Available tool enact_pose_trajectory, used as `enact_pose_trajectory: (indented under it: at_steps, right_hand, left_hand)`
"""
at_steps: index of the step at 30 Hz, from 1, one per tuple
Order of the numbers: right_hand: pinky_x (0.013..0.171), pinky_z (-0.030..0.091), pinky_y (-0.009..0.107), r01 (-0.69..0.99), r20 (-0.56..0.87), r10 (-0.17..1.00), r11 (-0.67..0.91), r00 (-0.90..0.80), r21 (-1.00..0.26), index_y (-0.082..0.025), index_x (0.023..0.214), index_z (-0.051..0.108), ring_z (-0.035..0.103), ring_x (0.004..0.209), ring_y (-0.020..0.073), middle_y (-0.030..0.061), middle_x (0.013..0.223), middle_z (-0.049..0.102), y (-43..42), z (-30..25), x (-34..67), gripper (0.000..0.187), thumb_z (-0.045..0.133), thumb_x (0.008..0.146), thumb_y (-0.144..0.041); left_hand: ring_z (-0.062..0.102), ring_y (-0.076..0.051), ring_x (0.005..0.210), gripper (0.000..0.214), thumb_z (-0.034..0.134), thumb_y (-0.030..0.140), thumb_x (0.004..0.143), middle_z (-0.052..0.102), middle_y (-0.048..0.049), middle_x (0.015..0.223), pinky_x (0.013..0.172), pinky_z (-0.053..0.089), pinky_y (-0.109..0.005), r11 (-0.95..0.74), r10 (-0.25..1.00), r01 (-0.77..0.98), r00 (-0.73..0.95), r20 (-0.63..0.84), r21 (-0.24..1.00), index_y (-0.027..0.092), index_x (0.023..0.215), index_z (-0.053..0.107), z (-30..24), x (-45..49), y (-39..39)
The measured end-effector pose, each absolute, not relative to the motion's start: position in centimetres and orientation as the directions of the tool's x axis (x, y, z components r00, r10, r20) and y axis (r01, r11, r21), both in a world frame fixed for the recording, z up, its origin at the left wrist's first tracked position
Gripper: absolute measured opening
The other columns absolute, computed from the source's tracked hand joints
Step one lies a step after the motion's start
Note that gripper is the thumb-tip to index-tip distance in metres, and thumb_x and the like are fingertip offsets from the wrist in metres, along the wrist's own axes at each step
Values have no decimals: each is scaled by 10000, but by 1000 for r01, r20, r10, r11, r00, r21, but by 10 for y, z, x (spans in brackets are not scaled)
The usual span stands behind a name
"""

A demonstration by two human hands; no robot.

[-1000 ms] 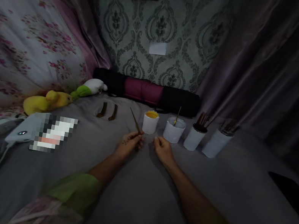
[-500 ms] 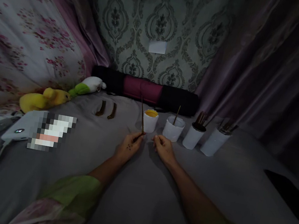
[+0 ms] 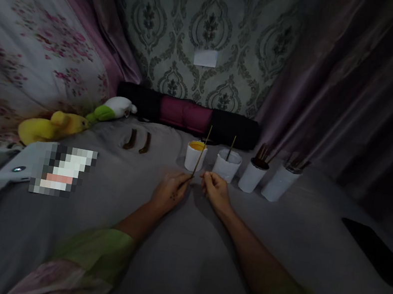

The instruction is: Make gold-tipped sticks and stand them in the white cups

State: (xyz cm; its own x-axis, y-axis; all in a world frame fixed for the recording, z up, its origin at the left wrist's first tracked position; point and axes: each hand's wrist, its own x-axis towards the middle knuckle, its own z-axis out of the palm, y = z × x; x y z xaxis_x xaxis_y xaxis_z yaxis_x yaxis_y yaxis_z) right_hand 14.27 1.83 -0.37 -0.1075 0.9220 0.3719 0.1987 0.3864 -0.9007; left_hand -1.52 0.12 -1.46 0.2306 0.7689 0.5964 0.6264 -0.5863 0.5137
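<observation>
My left hand [image 3: 170, 194] rests on the grey bedsheet [image 3: 177, 255] and pinches the lower end of a thin stick [image 3: 201, 152], which points up and a little to the right. My right hand [image 3: 214, 191] lies close beside it with its fingers curled, just right of the stick's base. Right behind the hands stands a white cup of yellow paint [image 3: 195, 155]. A second white cup [image 3: 227, 164] with one stick in it stands to its right, followed by two more white cups [image 3: 252, 174] [image 3: 279, 182] holding several dark sticks.
Two small dark curved pieces [image 3: 138, 141] lie left of the cups. A yellow and green plush toy [image 3: 56, 124] leans on a floral pillow [image 3: 27, 46]. A white device with cables [image 3: 13, 169] is at the left, a dark roll [image 3: 187, 114] by the wall, a black flat object [image 3: 378, 255] at right.
The stick in my left hand has swung from leaning left to upright and now leans slightly right. My right hand has drawn closer to the left hand.
</observation>
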Motion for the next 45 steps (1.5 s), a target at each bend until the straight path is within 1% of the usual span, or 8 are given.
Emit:
enact_pose_trajectory:
  at_steps: [4, 8, 13, 22, 31, 35, 41, 45]
  right_hand:
    - [409, 324, 198, 168, 362, 928, 373, -94, -913, -158, 816, 586, 430, 445, 77, -21, 561, 476, 14, 2, 141, 419, 377, 790, -520]
    - [415, 330, 195, 125, 362, 926, 373, -102, -919, -158, 843, 588, 425, 455, 73, -21, 577, 480, 12, 6, 141, 422, 389, 785, -525]
    - [423, 338, 193, 118, 372, 923, 382, -101, -917, -154, 855, 589, 432, 465, 72, -18, 587, 481, 10, 7, 141, 427, 391, 786, -525]
    - [392, 320, 179, 123, 329, 939, 339, -95, -933, -132, 883, 578, 423, 466, 71, -6, 585, 471, 11, 7, 139, 469, 378, 781, -544]
    - [382, 306, 176, 132, 315, 944, 326, -97, -936, -133, 821, 571, 418, 444, 60, -15, 580, 474, 15, 2, 139, 409, 425, 766, -511]
    - [383, 316, 183, 140, 303, 948, 314, -95, -939, -134, 792, 559, 413, 433, 62, -18, 572, 469, 16, 0, 139, 407, 426, 760, -517]
    - [363, 301, 175, 157, 285, 952, 300, -110, -941, -138, 832, 563, 415, 444, 69, -16, 577, 459, 17, -2, 141, 404, 409, 771, -507]
    - [364, 301, 176, 159, 282, 955, 294, -90, -943, -145, 843, 567, 400, 442, 68, -18, 579, 451, 18, -4, 142, 410, 395, 775, -512]
  left_hand:
    - [526, -153, 820, 266, 419, 218, 824, 592, -59, 822, 745, 383, -288, -579, 768, 683, 276, 578, 444, 199, 1022, 597, -11, -16, -2]
    - [518, -152, 828, 274, 396, 219, 834, 584, -53, 830, 747, 369, -284, -566, 775, 722, 302, 555, 398, 209, 1025, 592, -7, -15, -5]
    - [509, -156, 819, 280, 381, 228, 838, 573, -47, 809, 736, 356, -280, -568, 774, 744, 339, 535, 351, 214, 1024, 590, -5, -14, -7]
    - [499, -170, 837, 297, 395, 198, 821, 566, -62, 849, 746, 344, -297, -579, 771, 756, 386, 506, 305, 217, 1054, 579, -4, -14, -10]
    - [490, -165, 808, 302, 397, 177, 811, 550, -59, 827, 731, 352, -280, -578, 773, 773, 417, 477, 262, 225, 1042, 585, -3, -15, -11]
    - [493, -163, 800, 292, 390, 179, 817, 550, -64, 823, 735, 363, -281, -592, 770, 748, 412, 488, 302, 200, 1030, 588, -7, -15, -8]
    - [506, -165, 836, 238, 421, 159, 788, 564, -62, 817, 767, 385, -285, -595, 784, 668, 359, 506, 448, 171, 942, 602, -14, -14, -4]
    - [525, -156, 830, 237, 440, 148, 759, 594, -47, 843, 764, 403, -283, -544, 830, 607, 289, 477, 579, 178, 925, 607, -16, -13, -2]
